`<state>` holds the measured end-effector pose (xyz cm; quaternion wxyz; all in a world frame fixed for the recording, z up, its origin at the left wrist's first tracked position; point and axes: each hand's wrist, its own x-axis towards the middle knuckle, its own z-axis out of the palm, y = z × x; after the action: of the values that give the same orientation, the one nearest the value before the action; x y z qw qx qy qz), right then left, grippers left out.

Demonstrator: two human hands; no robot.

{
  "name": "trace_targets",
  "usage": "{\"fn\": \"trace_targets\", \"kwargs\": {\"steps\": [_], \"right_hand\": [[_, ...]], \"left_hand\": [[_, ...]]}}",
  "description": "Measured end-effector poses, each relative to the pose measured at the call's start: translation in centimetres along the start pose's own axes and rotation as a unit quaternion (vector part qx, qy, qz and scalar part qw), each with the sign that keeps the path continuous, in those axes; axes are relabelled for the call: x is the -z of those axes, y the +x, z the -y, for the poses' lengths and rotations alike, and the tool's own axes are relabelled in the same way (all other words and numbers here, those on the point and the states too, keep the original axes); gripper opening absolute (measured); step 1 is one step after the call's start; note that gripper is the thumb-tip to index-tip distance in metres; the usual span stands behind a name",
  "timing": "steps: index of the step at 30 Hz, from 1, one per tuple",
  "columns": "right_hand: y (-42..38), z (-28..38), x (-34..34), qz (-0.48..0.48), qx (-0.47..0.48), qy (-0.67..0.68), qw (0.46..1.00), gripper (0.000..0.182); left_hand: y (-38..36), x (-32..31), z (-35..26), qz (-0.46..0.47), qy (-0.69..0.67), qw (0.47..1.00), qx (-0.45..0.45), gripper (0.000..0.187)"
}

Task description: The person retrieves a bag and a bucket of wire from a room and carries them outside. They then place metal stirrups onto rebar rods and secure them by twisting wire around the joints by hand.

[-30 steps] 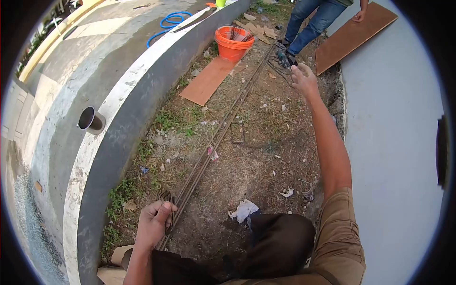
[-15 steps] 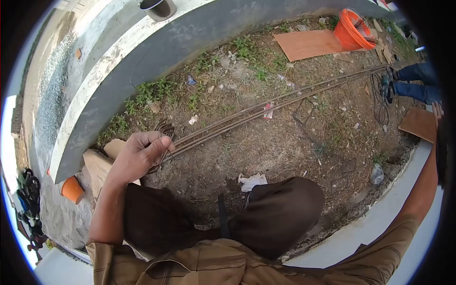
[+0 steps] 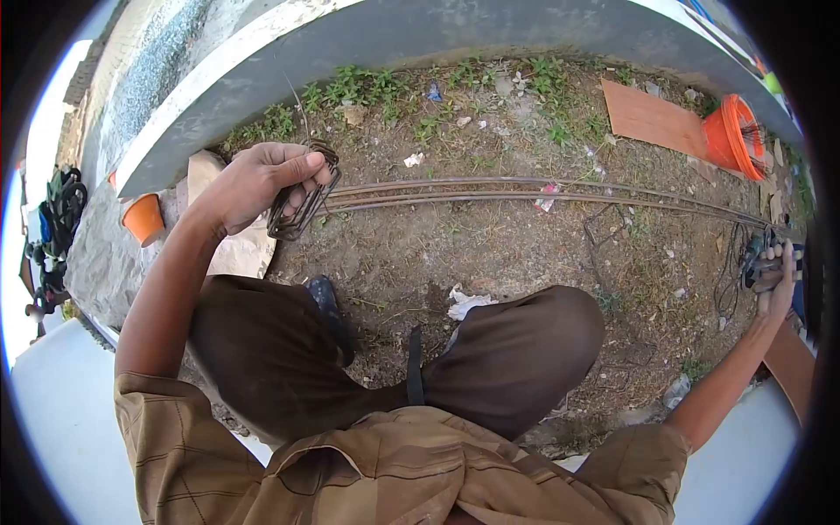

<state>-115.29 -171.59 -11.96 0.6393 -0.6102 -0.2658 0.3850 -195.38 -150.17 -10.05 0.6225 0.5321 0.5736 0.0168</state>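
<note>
Rebar lies across the middle of the frame, several long rusty rods side by side on bare dirt, running from upper left toward the right edge, where the fisheye rim cuts them off. We see the left hand in the upper left, clenched around a bundle of bent wire stirrups; the loops hang below the fingers just beside the near end of the rods, and we cannot tell whether they touch. How many stirrups are in the bundle is hard to make out.

At the far right edge we find the right hand, arm stretched out, fingers curled on something dark. That thing is too small and too close to the black border for us to name, and a tangle of dark wire sits just beside it.

Our knees in brown trousers fill the lower centre and hide the ground beneath. A curved concrete curb crosses the top. An orange bucket stands in the upper right, next to a flat board. A crumpled white scrap lies near the right knee.
</note>
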Motion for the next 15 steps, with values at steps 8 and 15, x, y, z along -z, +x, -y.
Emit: {"fn": "trace_targets", "kwargs": {"steps": [8,15], "right_hand": [[-18.8,-25.7,-26.5,0.361,-0.194,-0.571,0.711,0.035],[-19.3,-22.6,-40.8,0.314,-0.091,-0.324,0.888,0.049]], "left_hand": [[7.6,-1.0,4.4,0.133,-0.265,0.955,0.016,0.026],[12.7,-4.8,8.4,0.194,-0.394,0.898,0.005,0.028]]}}
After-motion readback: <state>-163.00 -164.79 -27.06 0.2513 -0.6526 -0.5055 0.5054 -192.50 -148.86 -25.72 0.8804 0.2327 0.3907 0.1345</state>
